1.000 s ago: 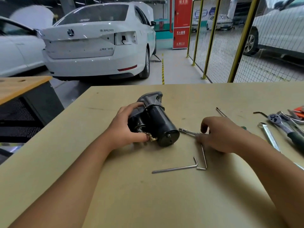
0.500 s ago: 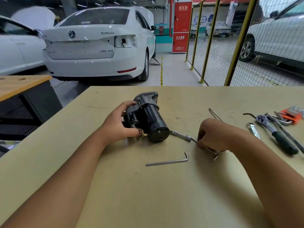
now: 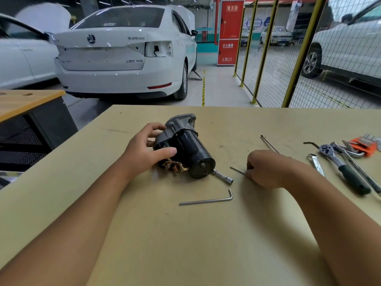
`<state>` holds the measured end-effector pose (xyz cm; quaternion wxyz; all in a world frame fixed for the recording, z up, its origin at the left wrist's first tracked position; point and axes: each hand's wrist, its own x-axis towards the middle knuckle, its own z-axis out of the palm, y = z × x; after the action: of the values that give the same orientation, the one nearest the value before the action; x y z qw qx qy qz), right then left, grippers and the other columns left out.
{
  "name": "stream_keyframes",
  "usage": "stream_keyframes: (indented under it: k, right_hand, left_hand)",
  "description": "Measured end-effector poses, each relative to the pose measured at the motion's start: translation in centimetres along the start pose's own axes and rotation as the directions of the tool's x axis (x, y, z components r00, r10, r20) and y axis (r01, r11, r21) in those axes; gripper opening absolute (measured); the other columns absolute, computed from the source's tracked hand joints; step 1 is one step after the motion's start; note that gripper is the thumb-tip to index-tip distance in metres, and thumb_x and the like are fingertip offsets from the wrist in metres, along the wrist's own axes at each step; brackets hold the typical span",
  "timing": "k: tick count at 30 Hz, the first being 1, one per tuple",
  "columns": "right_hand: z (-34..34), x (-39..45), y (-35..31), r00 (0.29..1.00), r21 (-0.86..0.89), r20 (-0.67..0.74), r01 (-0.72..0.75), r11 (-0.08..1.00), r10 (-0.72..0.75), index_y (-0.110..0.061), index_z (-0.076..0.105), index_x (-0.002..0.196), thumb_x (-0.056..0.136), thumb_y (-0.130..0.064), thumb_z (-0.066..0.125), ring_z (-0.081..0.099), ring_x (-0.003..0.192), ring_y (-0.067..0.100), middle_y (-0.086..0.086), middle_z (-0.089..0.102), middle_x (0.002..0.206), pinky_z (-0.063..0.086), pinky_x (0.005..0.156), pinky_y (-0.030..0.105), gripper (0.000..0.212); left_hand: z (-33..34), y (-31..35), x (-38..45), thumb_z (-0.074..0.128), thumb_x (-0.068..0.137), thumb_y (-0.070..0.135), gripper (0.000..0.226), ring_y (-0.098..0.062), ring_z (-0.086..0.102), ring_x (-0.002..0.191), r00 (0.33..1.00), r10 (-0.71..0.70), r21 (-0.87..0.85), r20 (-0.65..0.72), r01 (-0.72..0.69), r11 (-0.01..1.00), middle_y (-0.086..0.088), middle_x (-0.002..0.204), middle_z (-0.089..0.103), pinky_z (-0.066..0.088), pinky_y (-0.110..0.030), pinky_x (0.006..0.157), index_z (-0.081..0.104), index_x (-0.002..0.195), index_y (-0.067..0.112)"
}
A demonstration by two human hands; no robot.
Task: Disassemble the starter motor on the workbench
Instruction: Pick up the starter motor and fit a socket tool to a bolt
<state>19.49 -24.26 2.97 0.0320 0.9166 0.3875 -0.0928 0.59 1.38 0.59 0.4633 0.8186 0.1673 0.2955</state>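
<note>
- A hex key point(image 3: 208, 200) lies near the starter motor, on the near side; a small socket extension point(image 3: 223, 177) pokes out from beside the motor's end cap.
- A ratchet wrench point(image 3: 342, 167), flat spanner point(image 3: 316, 163) and orange hex key set point(image 3: 363, 144) lie at the right.
- The workbench point(image 3: 185, 244) is pale board; a white sedan point(image 3: 123, 52) and mesh fencing point(image 3: 274, 65) stand beyond.
- The black starter motor point(image 3: 185, 150), grey-nosed, lies on its side mid-bench.
- The left hand point(image 3: 147, 150) grasps it; the right hand point(image 3: 268, 169) pinches a thin rod point(image 3: 237, 169).
</note>
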Motion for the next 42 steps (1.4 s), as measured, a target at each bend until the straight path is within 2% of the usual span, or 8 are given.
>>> stream_keyframes:
  k: [4,10,14,18,24,30,36,42]
  right_hand:
    - [0.7,0.2,-0.1,0.999,-0.100,-0.046,-0.025,0.995,0.020,-0.014,0.056,0.088,0.095,-0.016,0.051,0.056,0.080,0.026,0.004,0.055,0.086,0.045,0.066,0.029,0.010]
    - [0.3,0.0,-0.2,0.999,-0.094,-0.040,0.010,0.996,-0.014,-0.016,0.054,0.086,0.099,-0.033,0.048,0.059,0.085,0.027,0.004,0.058,0.092,0.050,0.072,0.033,0.022]
    - [0.6,-0.1,-0.7,0.997,-0.171,-0.072,0.009,0.985,-0.021,-0.016,0.050,0.081,0.098,-0.021,0.049,0.056,0.077,0.023,0.002,0.053,0.086,0.047,0.064,0.032,0.017]
    - [0.6,-0.1,-1.1,0.993,-0.137,-0.118,-0.019,0.990,0.003,-0.018,0.042,0.075,0.097,-0.018,0.050,0.054,0.076,0.025,0.004,0.049,0.084,0.045,0.063,0.031,0.023]
    - [0.1,1.0,-0.3,0.933,0.381,-0.339,0.019,0.924,0.120,-0.015,0.048,0.088,0.101,-0.015,0.049,0.053,0.079,0.025,0.006,0.055,0.084,0.049,0.071,0.038,0.013]
    - [0.2,0.4,-1.5,0.889,0.681,-0.439,0.233,0.694,0.133,-0.028,0.058,0.086,0.096,-0.043,0.056,0.058,0.070,0.013,-0.003,0.061,0.078,0.043,0.058,0.032,0.019]
    - [0.6,-0.7,-3.6,0.879,0.609,-0.473,0.369,0.702,-0.052,-0.028,0.069,0.077,0.082,-0.060,0.070,0.052,0.055,-0.001,-0.010,0.059,0.061,0.033,0.047,0.013,0.033]
    - [1.3,-1.4,-5.8,0.875,0.612,-0.449,0.448,0.652,-0.179,-0.026,0.066,0.073,0.069,-0.078,0.061,0.042,0.049,0.003,-0.013,0.050,0.052,0.030,0.047,0.017,0.053]
  left_hand:
    - [0.4,0.2,-0.1,0.070,0.080,0.041,0.031,-0.011,0.068,0.076,0.994,-0.041,-0.065,-0.097,0.035,0.997,0.002,0.099,0.068,0.055,-0.024,0.062,0.065,0.109,0.032]
    - [0.2,-0.5,-0.1,0.068,0.081,0.037,0.017,-0.022,0.066,0.058,0.958,-0.208,-0.192,-0.198,0.170,0.967,-0.009,0.079,0.069,0.052,-0.031,0.050,0.072,0.090,0.022]
    - [1.1,-0.3,0.3,0.063,0.077,0.066,0.042,-0.017,0.071,0.067,0.920,-0.299,-0.010,-0.254,0.306,0.952,-0.003,0.089,0.073,0.053,-0.030,0.058,0.067,0.099,0.031]
    - [1.8,0.4,0.2,0.067,0.056,0.087,0.095,-0.025,0.068,0.108,0.914,-0.345,0.126,-0.214,0.376,0.918,-0.005,0.126,0.064,0.060,-0.047,0.088,0.052,0.133,0.033]
    - [1.9,1.7,0.0,0.095,0.023,0.075,0.150,-0.029,0.067,0.112,0.848,-0.523,-0.097,-0.090,0.515,0.852,-0.006,0.142,0.053,0.063,-0.049,0.083,0.034,0.152,0.031]
    - [2.7,2.1,-0.1,0.096,0.030,0.059,0.084,-0.017,0.074,0.092,0.876,-0.479,-0.064,-0.061,0.475,0.877,0.003,0.104,0.075,0.062,-0.040,0.075,0.060,0.101,0.032]
    - [2.9,2.5,0.0,0.094,0.037,0.036,0.079,-0.029,0.074,0.086,0.896,-0.402,-0.235,-0.187,0.357,0.904,-0.011,0.105,0.068,0.063,-0.044,0.063,0.056,0.106,0.029]
    - [0.6,3.5,0.5,0.085,0.047,0.030,0.064,-0.017,0.049,0.070,0.936,-0.146,-0.062,-0.321,0.133,0.989,-0.002,0.084,0.046,0.046,-0.030,0.053,0.045,0.097,0.027]
